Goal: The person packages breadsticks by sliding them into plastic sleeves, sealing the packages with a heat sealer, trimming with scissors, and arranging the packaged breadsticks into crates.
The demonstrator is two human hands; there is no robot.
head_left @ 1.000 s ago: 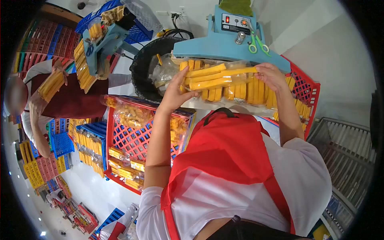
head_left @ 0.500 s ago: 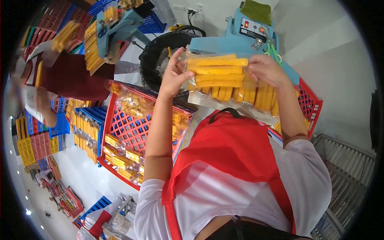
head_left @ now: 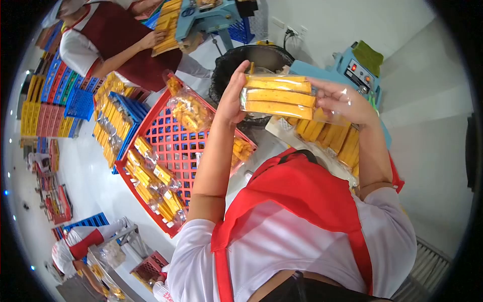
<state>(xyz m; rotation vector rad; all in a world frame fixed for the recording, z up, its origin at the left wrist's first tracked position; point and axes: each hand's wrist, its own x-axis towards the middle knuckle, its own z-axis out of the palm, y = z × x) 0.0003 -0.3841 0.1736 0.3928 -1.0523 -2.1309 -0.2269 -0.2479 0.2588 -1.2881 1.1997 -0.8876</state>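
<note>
A clear plastic bag of yellow sticks (head_left: 279,96) is held up in front of my chest, the sticks lying side by side in it. My left hand (head_left: 233,95) is closed around the bag's left end, thumb toward me. At the other end, my right hand (head_left: 347,100) pinches the loose plastic, with fingers bent. Below the bag, a row of more yellow sticks in plastic (head_left: 332,141) lies on a pale surface. Just behind my right hand stands a light-blue machine (head_left: 347,70) with a lit red display, a green cloth (head_left: 368,56) on top.
At left, a red crate (head_left: 168,136) holds several filled bags. A black-lined bin (head_left: 226,70) stands behind my left hand. A co-worker in a dark red apron (head_left: 121,40) handles yellow sticks at another blue machine (head_left: 209,20). Blue crates (head_left: 133,118) hold more sticks.
My view has turned, so the scene sits further right. The bag now faces me flatter, its plastic smooth over the sticks. The co-worker has come further into view, a hand on the sticks.
</note>
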